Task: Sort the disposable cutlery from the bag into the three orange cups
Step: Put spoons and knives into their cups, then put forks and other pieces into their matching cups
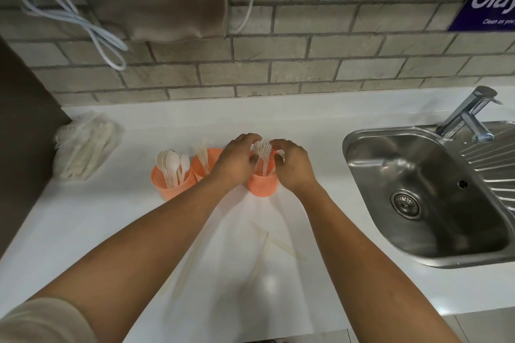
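Forks (263, 153) of white plastic stand tines-up in the right cup (262, 185), one of three orange cups in a row on the white counter (111, 231). The left hand (239, 156) and right hand (294, 166) curl round the bunch from either side. Spoons (172, 161) fill the left cup (170, 186) and knives (203, 157) the middle cup (213, 154). One clear bag (83, 145) of cutlery lies far left. A few loose pieces (278, 245), too faint to count, lie nearer.

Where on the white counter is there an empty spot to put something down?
Bare counter runs between the orange cups and the brick wall, and between the fork cup and the sink. More lies in front of the bag. It is crowded at the cups, where left hand and right hand hold the forks; loose cutlery lies between the arms.
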A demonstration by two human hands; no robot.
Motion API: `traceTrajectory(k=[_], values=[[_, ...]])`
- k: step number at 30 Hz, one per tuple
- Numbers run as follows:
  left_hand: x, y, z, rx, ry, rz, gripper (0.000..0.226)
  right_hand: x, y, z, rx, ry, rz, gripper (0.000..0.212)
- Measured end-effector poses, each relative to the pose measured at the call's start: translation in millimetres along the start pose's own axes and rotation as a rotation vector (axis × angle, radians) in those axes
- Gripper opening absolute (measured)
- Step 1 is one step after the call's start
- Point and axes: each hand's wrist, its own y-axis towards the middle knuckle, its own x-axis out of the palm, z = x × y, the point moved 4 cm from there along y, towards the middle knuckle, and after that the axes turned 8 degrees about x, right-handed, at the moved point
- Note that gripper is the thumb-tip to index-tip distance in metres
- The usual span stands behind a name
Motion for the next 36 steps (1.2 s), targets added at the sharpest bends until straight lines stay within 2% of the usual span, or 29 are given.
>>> traceTrajectory(k=[4,9,13,16,19,23,25,28,32,36], values=[[1.2,2.2,-2.0,-0.030,-0.007,-0.011,0.054,1.0,-0.5,6.1,0.000,-0.022,0.064,0.042],[-15.1,-10.9,4.8,-0.010,-0.049,0.150,0.056,-8.6,-7.4,6.1,-0.035,-0.060,0.187,0.050],[-41.1,-41.3,16.6,-0.006,-0.111,0.333,0.045,-19.4,-31.1,-2.1,-0.096,0.012,0.300,0.045],[-57.0,-79.3,18.5,-0.042,-0.253,0.373,0.031,-14.6,-56.2,-0.1,-0.066,0.088,0.258,0.038],[-60.2,-122.9,9.6,-0.130,-0.298,0.317,0.019,1.6,-83.8,8.1,-0.045,0.038,0.157,0.042],[-48.4,-179.9,-23.0,-0.313,-0.248,0.204,0.016,31.0,-124.6,21.9,-0.046,-0.136,-0.085,0.056],[-39.8,-203.9,-43.1,-0.405,-0.146,0.120,0.023,46.2,-141.7,29.4,-0.059,-0.269,-0.233,0.060],[-27.1,-229.7,-65.7,-0.528,-0.008,-0.029,0.048,63.0,-161.5,38.2,-0.073,-0.439,-0.387,0.059],[-10.9,-245.0,-76.5,-0.587,0.137,-0.197,0.071,70.5,-172.6,42.5,-0.092,-0.498,-0.374,0.044],[-3.4,-246.6,-77.2,-0.527,0.229,-0.231,0.059,75.2,-171.2,40.0,-0.107,-0.527,-0.316,0.027]])
